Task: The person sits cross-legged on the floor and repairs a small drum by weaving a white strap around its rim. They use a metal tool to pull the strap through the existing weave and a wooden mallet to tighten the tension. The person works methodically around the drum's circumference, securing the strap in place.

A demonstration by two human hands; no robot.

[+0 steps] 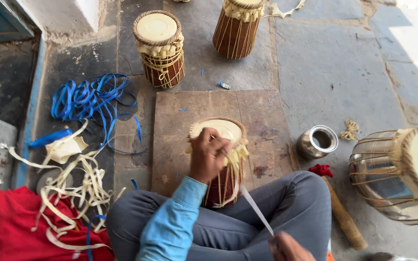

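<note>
A small brown wooden drum (226, 166) with a pale skin head stands upright between my crossed legs, on a wooden board (180, 121). My left hand (208, 153) rests on the drum's rim, fingers closed on the lacing at the edge of the skin. A pale strap (256, 209) runs from the drum down to my right hand (289, 247), which is closed on its end at the bottom of the view, partly cut off.
Two more laced drums (160, 48) (237, 26) stand beyond the board. A metal-bodied drum (397, 174) lies on its side at right, beside a steel pot (318, 141) and a wooden stick (344, 217). Blue straps (90, 99), pale strips (78, 186) and red cloth (15, 222) lie left.
</note>
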